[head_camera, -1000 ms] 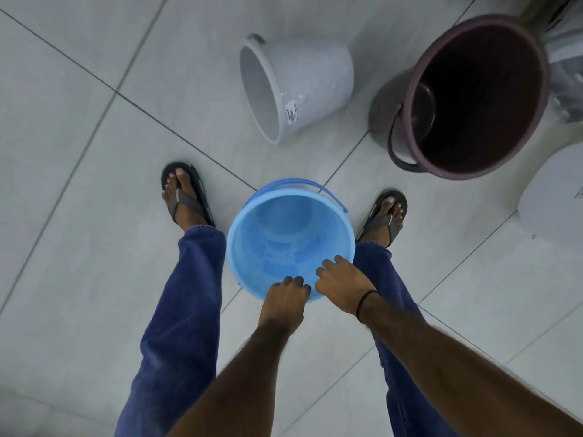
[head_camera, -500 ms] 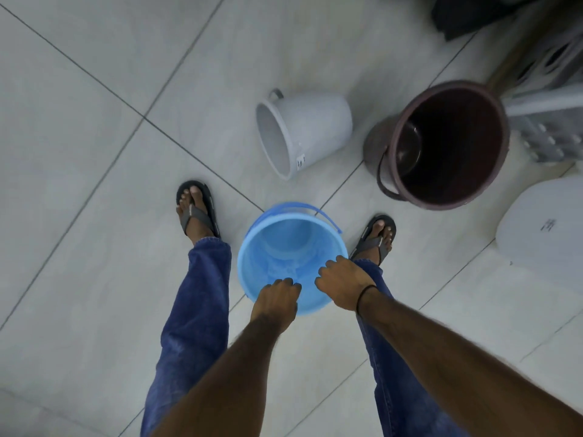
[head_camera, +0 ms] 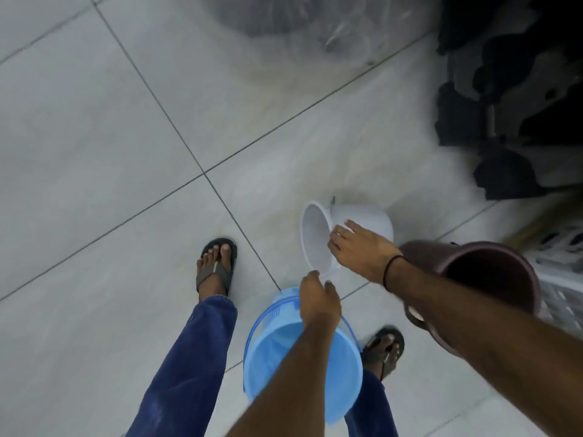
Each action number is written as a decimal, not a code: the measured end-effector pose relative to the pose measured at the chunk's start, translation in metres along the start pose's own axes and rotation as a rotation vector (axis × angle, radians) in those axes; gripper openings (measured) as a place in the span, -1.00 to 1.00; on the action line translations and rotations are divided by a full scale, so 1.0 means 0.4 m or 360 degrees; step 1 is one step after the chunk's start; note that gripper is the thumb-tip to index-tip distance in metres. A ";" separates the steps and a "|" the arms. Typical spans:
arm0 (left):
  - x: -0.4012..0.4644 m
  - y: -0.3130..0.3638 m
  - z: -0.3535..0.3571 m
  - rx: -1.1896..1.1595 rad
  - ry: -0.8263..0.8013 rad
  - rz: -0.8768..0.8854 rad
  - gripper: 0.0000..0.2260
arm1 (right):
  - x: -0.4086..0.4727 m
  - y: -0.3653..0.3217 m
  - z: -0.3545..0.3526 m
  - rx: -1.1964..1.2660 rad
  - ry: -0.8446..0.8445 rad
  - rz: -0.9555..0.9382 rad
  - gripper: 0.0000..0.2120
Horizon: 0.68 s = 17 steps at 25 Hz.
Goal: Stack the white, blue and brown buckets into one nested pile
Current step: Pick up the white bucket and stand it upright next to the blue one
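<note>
Blue jeans, sandals, black wristband

I see a pale grey tiled floor crossed by dark grout lines. On it the white bucket lies on its side just right of centre, mouth facing nine o'clock, with the brown bucket near it at four o'clock. The blue bucket sits at six o'clock between my two sandalled feet, a dark blurred heap at two o'clock.

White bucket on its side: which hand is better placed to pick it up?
Right hand: its fingers already lie on the white bucket at the rim. The left hand is over the blue bucket.
</note>
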<state>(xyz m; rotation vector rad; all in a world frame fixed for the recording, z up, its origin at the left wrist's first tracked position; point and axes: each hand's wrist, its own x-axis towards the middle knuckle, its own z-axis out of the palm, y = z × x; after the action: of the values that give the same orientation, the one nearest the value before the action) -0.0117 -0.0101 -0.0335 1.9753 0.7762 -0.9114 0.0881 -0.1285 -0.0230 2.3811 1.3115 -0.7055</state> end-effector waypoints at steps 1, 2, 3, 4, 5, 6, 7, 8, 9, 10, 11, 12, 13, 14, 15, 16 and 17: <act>0.038 -0.012 0.033 -0.0018 -0.0017 -0.0021 -0.65 | 0.061 0.003 0.035 -0.0090 0.0033 -0.0092 -0.72; 0.070 -0.014 0.058 -0.0021 -0.0013 -0.0006 -0.63 | 0.101 0.006 0.050 -0.0168 -0.0003 -0.0181 -0.71; 0.102 -0.018 0.079 -0.0035 -0.0009 0.0027 -0.64 | 0.129 0.007 0.061 -0.0219 -0.0081 -0.0284 -0.72; 0.126 -0.023 0.092 -0.0053 -0.0010 0.0058 -0.69 | 0.150 0.008 0.071 -0.0238 -0.0179 -0.0397 -0.74; 0.145 -0.028 0.100 -0.0046 -0.0019 0.0096 -0.75 | 0.162 0.014 0.074 -0.0219 -0.0301 -0.0468 -0.77; 0.159 -0.034 0.106 -0.0015 -0.0040 0.0144 -0.80 | 0.164 0.024 0.064 -0.0198 -0.0394 -0.0511 -0.78; 0.163 -0.040 0.108 0.0025 -0.0061 0.0203 -0.83 | 0.158 0.032 0.051 -0.0192 -0.0456 -0.0541 -0.79; 0.158 -0.039 0.107 0.0071 -0.0063 0.0280 -0.85 | 0.148 0.041 0.042 -0.0208 -0.0484 -0.0548 -0.78; 0.148 -0.028 0.102 0.0103 -0.0038 0.0366 -0.86 | 0.138 0.055 0.032 -0.0226 -0.0492 -0.0526 -0.77; 0.133 -0.014 0.092 0.0138 -0.0001 0.0445 -0.86 | 0.129 0.067 0.028 -0.0220 -0.0482 -0.0496 -0.76; 0.120 0.010 0.073 0.0185 0.0041 0.0525 -0.85 | 0.113 0.088 0.015 -0.0206 -0.0460 -0.0456 -0.75; 0.113 0.031 0.050 0.0251 0.0072 0.0604 -0.86 | 0.093 0.106 0.002 -0.0188 -0.0447 -0.0404 -0.74; 0.113 0.045 0.028 0.0357 0.0087 0.0689 -0.87 | 0.070 0.121 -0.009 -0.0151 -0.0417 -0.0350 -0.75; 0.119 0.056 0.006 0.0497 0.0095 0.0793 -0.90 | 0.050 0.132 -0.014 -0.0106 -0.0374 -0.0292 -0.76; 0.129 0.062 -0.015 0.0649 0.0091 0.0885 -0.89 | 0.033 0.133 -0.013 -0.0070 -0.0326 -0.0238 -0.78; 0.142 0.069 -0.033 0.0783 0.0074 0.0965 -0.87 | 0.019 0.125 -0.008 -0.0042 -0.0275 -0.0179 -0.79; 0.160 0.076 -0.048 0.0916 0.0049 0.1051 -0.85 | 0.011 0.112 0.002 -0.0012 -0.0250 -0.0124 -0.79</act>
<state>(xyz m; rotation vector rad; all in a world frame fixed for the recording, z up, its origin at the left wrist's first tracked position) 0.0532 0.0037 -0.0653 2.5060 -0.1795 -0.7363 0.1282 -0.1492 -0.0238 2.2285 1.3429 -0.8890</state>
